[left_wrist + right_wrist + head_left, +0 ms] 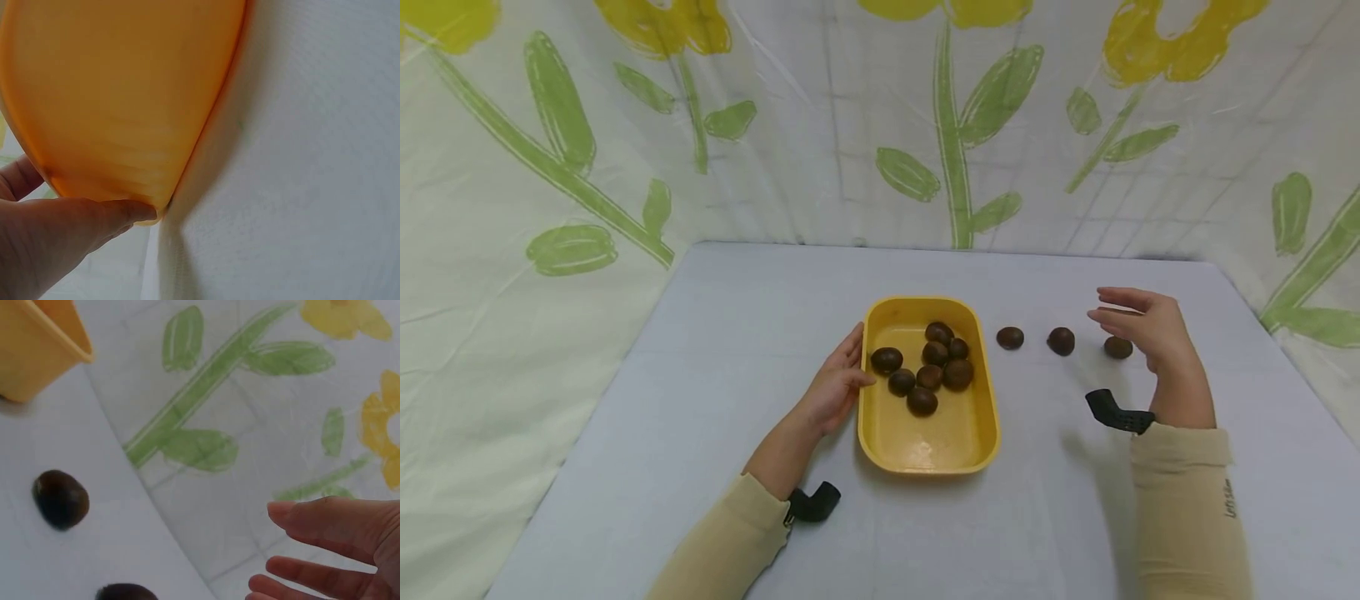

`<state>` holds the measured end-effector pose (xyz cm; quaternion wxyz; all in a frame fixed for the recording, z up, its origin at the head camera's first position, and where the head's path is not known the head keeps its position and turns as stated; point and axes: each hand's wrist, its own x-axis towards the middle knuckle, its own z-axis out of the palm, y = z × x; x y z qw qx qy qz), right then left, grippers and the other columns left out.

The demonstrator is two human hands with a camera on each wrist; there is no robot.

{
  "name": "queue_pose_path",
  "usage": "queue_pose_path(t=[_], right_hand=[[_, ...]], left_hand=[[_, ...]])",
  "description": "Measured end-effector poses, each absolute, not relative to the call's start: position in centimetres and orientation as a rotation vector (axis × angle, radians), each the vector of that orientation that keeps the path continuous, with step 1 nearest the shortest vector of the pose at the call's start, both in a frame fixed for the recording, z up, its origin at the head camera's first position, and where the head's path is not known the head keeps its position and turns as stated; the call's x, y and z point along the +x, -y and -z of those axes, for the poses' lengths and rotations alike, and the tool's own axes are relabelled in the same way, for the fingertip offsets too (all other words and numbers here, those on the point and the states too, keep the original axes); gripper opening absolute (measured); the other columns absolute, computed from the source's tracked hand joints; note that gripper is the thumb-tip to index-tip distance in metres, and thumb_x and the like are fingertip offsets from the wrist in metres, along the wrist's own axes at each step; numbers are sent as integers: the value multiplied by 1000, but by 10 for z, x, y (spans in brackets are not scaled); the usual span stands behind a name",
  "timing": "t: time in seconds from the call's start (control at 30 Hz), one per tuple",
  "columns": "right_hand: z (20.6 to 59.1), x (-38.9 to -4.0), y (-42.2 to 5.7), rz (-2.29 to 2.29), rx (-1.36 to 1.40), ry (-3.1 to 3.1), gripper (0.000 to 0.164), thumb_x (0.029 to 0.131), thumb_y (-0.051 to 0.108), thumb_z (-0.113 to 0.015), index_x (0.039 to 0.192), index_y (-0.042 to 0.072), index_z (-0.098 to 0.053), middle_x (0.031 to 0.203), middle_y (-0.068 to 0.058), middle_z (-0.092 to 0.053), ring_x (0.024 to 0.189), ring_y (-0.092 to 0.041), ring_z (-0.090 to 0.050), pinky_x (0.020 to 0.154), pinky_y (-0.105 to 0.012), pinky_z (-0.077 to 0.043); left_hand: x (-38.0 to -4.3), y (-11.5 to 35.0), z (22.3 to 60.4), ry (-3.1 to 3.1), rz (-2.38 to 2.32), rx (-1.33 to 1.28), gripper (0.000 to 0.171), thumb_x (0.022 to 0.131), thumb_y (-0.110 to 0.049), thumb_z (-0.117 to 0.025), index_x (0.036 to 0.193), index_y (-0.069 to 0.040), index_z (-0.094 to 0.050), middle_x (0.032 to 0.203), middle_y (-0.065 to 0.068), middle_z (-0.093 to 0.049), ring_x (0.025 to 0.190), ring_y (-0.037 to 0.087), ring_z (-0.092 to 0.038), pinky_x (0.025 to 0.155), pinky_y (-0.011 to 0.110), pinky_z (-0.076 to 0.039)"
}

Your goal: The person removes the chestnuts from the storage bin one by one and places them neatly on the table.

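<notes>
A yellow plastic tray (928,446) stands on the table with several dark brown chestnuts (957,374) inside. My left hand (835,385) holds its left side, fingers along the outer wall and thumb over the rim; the left wrist view shows fingers flat against the wall (125,106). To the tray's right, three more chestnuts lie in a row: a left one (1011,337), a middle one (1062,341) and a right one (1117,347). Raised near the right one, my right hand (1153,329) has its fingers extended and apart, with nothing between them.
The tray and chestnuts share a white-covered table (737,333). Behind its far edge hangs a white sheet (790,150) printted with yellow flowers and green leaves. A black wrist camera mount sits on each forearm, including the right one (1116,412).
</notes>
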<state>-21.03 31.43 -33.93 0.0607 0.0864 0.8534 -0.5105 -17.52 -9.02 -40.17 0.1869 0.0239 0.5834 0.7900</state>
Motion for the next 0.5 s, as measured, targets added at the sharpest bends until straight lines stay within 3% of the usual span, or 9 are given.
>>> queue_pose_path(t=[0.07,0.23,0.4,0.5], right_hand=[[338,-213,-307,1485,229,-2589,68,82,40,-68,140,14,-43,118,14,-54,80,17,-56,108,-57,-27],[337,-218,-285,1426,98,-2580,68,82,40,-67,138,8,-44,132,-6,-51,82,16,-56,105,-59,-30],[333,-223,-259,1433,8,-2586,64,83,35,-67,136,5,-46,137,-18,-47,84,13,-57,106,-52,-34],[332,-227,-244,1462,-19,-2577,61,84,33,-67,135,6,-48,138,-20,-47,85,10,-59,99,-41,-45]], left_hand=[[-175,90,402,-1644,-2218,66,85,80,16,-40,151,-15,-4,158,0,-4,146,17,-4,117,36,-17],[-176,89,403,-1636,-2222,71,85,81,17,-39,151,-14,-4,158,1,-3,146,17,-4,117,37,-16],[-176,90,402,-1631,-2230,69,85,81,17,-39,151,-15,-4,158,0,-4,146,17,-4,117,36,-16],[-176,90,402,-1630,-2234,68,86,80,17,-39,151,-15,-3,158,1,-3,146,17,-4,117,36,-16]])
